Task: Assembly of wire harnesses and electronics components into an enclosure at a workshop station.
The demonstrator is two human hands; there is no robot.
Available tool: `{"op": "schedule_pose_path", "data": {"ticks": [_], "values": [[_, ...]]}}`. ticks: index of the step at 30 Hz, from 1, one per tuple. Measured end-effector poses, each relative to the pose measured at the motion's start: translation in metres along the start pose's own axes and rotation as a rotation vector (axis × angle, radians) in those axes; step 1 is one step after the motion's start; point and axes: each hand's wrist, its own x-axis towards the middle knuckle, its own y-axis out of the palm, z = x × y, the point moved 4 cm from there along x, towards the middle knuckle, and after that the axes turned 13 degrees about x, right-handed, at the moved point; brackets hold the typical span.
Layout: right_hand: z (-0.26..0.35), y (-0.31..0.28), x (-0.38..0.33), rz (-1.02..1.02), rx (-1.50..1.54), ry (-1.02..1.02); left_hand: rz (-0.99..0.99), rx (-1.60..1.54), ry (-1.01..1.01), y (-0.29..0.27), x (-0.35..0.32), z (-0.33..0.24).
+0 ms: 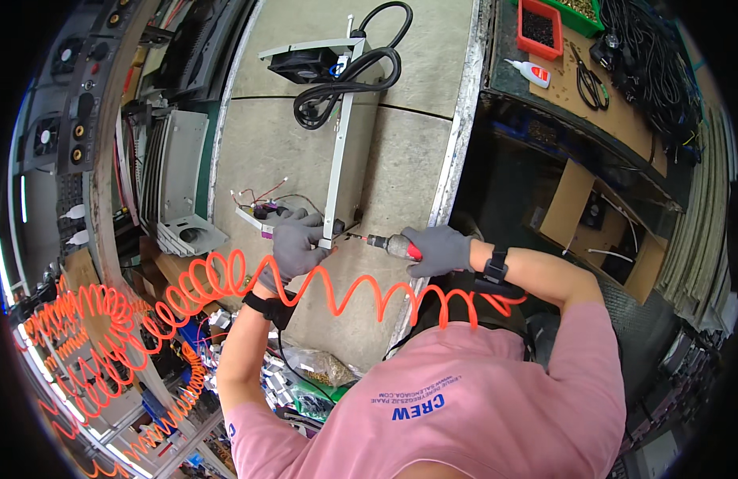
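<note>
A pale grey sheet-metal chassis (pixel 345 152) stands on the worktop, with a black fan (pixel 303 65) at its far end. My left hand (pixel 295 249), in a grey glove, is closed around the near end of the chassis, beside small wired parts (pixel 265 209). My right hand (pixel 445 249), also gloved, grips a power screwdriver (pixel 393 246) with a red-and-grey body. Its bit points left, at the chassis's near corner; whether it touches a screw is too small to tell. A looped black power cord (pixel 337 80) hangs over the far end of the chassis.
An orange coiled air hose (pixel 329 291) stretches across in front of my hands. At the right, a side bench (pixel 568 100) bears a red tray (pixel 539 30) of screws, a white bottle (pixel 530 73), scissors (pixel 590 84) and black cables (pixel 648 72). Metal panels (pixel 185 160) stand at the left.
</note>
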Motion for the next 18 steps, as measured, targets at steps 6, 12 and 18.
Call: {"op": "schedule_pose_path", "data": {"ticks": [6,12,18], "values": [[-0.002,-0.003,0.008,0.007,-0.069,-0.04,0.002,-0.01,0.029,0.001,-0.001,0.002],[0.003,-0.007,0.007,0.009,-0.118,-0.023,0.013,-0.005,0.029,0.004,-0.001,0.003],[0.007,-0.011,0.003,0.003,-0.13,-0.004,0.023,0.012,0.034,0.001,0.003,0.001]]}}
